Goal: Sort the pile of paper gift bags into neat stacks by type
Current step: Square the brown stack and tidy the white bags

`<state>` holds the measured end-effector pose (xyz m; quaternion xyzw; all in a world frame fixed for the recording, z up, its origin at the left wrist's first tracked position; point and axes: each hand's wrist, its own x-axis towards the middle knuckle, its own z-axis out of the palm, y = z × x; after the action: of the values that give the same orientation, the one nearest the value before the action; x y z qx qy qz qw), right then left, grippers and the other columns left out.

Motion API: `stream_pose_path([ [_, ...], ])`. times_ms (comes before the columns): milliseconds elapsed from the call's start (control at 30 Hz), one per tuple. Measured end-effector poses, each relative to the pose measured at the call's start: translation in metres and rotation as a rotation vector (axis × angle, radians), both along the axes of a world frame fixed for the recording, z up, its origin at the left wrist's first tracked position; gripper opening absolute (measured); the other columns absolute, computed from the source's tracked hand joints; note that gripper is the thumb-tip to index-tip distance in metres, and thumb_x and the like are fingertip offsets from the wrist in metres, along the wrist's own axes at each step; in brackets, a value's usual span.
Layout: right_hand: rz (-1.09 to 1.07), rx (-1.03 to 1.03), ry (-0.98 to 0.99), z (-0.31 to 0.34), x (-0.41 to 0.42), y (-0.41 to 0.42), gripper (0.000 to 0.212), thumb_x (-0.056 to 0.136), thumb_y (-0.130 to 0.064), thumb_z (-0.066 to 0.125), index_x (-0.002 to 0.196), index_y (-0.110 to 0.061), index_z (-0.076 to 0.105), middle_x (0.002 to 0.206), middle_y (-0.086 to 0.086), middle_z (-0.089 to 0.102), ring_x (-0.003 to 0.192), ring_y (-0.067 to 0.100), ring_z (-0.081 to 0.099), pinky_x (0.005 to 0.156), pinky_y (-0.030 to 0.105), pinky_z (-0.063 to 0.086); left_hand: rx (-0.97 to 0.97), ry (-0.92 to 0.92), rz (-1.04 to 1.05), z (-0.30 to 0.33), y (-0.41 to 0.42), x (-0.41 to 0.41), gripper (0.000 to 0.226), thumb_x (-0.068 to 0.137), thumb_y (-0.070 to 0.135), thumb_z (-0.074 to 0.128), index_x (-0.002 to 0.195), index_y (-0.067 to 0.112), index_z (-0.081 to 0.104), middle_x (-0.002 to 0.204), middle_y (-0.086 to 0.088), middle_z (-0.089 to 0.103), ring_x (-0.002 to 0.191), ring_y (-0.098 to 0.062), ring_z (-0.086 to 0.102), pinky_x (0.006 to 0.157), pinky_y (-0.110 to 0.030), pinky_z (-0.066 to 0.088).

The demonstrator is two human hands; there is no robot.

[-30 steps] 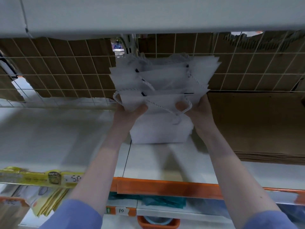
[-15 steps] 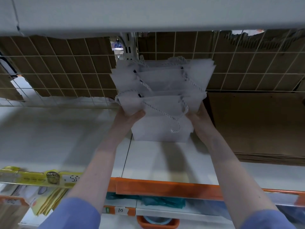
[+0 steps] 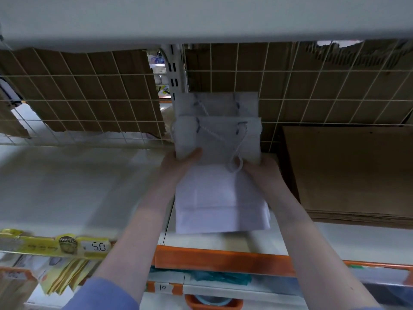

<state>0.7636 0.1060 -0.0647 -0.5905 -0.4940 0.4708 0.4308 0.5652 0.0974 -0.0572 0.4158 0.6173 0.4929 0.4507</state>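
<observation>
On shelf (image 3: 67,186): two hands (image 3: 178,163) grip white bags (image 3: 219,198)

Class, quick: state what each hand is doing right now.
Left hand: grips the white gift bags at their left edge.
Right hand: holds the same bags at their right edge.

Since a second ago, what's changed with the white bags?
Both hands, left hand and right hand, have squared the fanned white bags into a tidier bundle and drawn it nearer the shelf edge. Grip unchanged; brown bags unmoved.
</observation>
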Motion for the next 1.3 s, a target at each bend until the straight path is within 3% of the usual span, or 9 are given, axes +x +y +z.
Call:
stream_pose_path([
  [167,0.058,-0.128,-0.191,-0.02,-0.001,-0.002,0.033,0.082,-0.035,0.068,0.105,-0.018,0.051,0.094,0.003,0.055,0.08,0.019,0.053,0.084,0.04,0.05,-0.227,0.148,0.051,-0.026,0.001,0.007,0.038,0.08,0.046,0.068,0.1,0.017,0.056,0.08,0.002,0.058,0.069,-0.015,0.056,0.064,-0.029,0.044],
  [233,0.053,-0.113,-0.261,-0.027,-0.002,-0.003,0.031,0.082,-0.038,0.068,0.099,-0.018,0.052,0.097,0.006,0.06,0.078,0.019,0.055,0.08,0.039,0.048,-0.216,0.222,0.03,-0.033,0.001,0.009,0.062,0.073,0.058,0.067,0.113,0.012,0.058,0.1,-0.006,0.064,0.086,-0.023,0.06,0.079,-0.032,0.047],
  [333,0.011,-0.079,-0.463,-0.035,-0.004,0.0,0.06,0.08,-0.05,0.064,0.122,-0.01,0.05,0.12,0.015,0.056,0.104,0.033,0.053,0.079,0.036,0.042,-0.193,0.391,0.057,-0.038,0.002,0.007,0.096,0.059,0.071,0.063,0.137,0.019,0.043,0.131,-0.012,0.051,0.119,-0.033,0.051,0.1,-0.043,0.042],
  [500,-0.076,0.076,-0.652,-0.032,-0.004,-0.002,0.062,0.081,-0.05,0.061,0.129,-0.012,0.048,0.129,0.017,0.047,0.119,0.037,0.042,0.093,0.041,0.04,0.014,0.598,0.133,-0.032,-0.009,0.012,0.073,0.072,0.052,0.061,0.135,0.018,0.044,0.136,-0.013,0.041,0.128,-0.03,0.035,0.1,-0.04,0.032],
  [700,-0.164,0.301,-0.486,-0.028,-0.005,-0.006,0.056,0.074,-0.031,0.071,0.125,-0.018,0.051,0.116,0.01,0.055,0.104,0.031,0.051,0.083,0.042,0.048,0.286,0.685,0.241,-0.037,-0.016,0.014,0.058,0.078,0.027,0.071,0.133,0.018,0.051,0.123,-0.011,0.051,0.115,-0.03,0.043,0.09,-0.03,0.031],
  [833,-0.181,0.319,-0.351,-0.021,-0.004,-0.01,0.034,0.077,-0.014,0.068,0.108,-0.018,0.054,0.108,0.006,0.055,0.079,0.01,0.053,0.061,0.022,0.044,0.4,0.476,0.23,-0.031,-0.023,0.012,0.038,0.085,0.013,0.065,0.12,0.024,0.057,0.087,0.001,0.059,0.085,-0.02,0.058,0.081,-0.036,0.05],
  [1033,-0.158,0.348,-0.01,0.0,0.001,-0.022,0.022,0.084,-0.009,0.063,0.096,-0.023,0.051,0.081,-0.004,0.059,0.067,0.009,0.056,0.052,0.01,0.041,0.554,0.25,0.268,-0.019,-0.029,0.012,0.037,0.086,0.008,0.063,0.106,0.039,0.058,0.095,-0.001,0.059,0.083,-0.006,0.056,0.077,-0.02,0.047],
  [1167,-0.153,0.303,0.155,0.016,0.004,-0.017,0.035,0.085,-0.007,0.064,0.114,-0.021,0.052,0.079,-0.006,0.066,0.062,0.011,0.061,0.056,0.018,0.05,0.573,0.131,0.343,-0.002,-0.027,0.011,0.034,0.083,0.008,0.065,0.103,0.035,0.061,0.106,-0.005,0.058,0.082,0.004,0.055,0.073,-0.012,0.046],
  [1300,-0.053,0.168,0.228,0.025,0.009,-0.007,0.028,0.087,-0.005,0.059,0.113,-0.017,0.062,0.089,0.004,0.069,0.078,0.023,0.066,0.073,0.033,0.053,0.4,-0.198,0.159,0.005,-0.011,0.005,0.048,0.079,0.021,0.067,0.125,0.014,0.054,0.103,-0.007,0.06,0.08,-0.014,0.064,0.064,-0.025,0.055],
])
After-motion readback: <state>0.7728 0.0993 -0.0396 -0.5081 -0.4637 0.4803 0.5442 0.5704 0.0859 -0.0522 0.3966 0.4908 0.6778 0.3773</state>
